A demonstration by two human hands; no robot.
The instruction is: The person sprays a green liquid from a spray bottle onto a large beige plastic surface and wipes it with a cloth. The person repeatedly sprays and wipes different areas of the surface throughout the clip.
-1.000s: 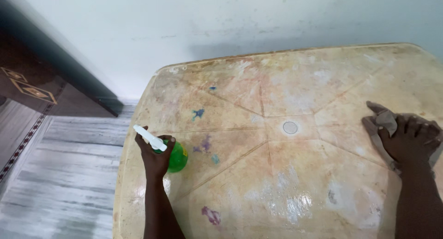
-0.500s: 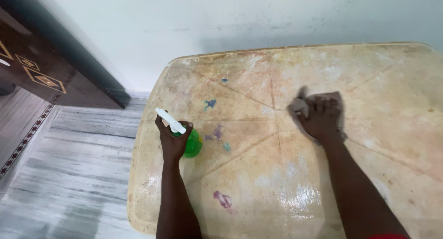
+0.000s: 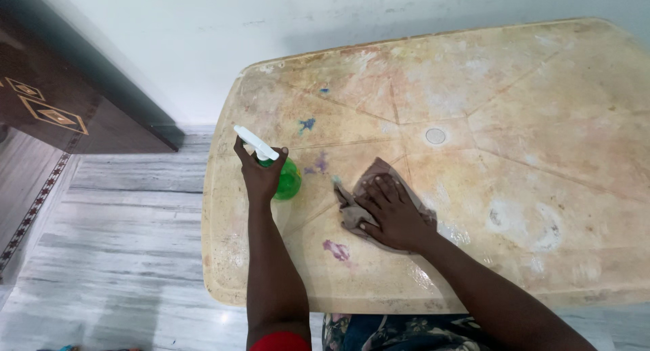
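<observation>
Wiping a stained plastic table [image 3: 542, 80], right hand [image 3: 391, 214] presses a brown cloth [image 3: 355, 212] flat; left hand [image 3: 261, 171] grips a green spray bottle [image 3: 288, 180]. Purple smear [image 3: 337, 250] and blue marks [image 3: 307, 125] remain.

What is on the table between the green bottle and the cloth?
Head view: small purple smudges on bare tabletop between green spray bottle and brown cloth.

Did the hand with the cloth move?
Yes. The right hand slid the cloth leftward past the round plug toward the green bottle.
</observation>
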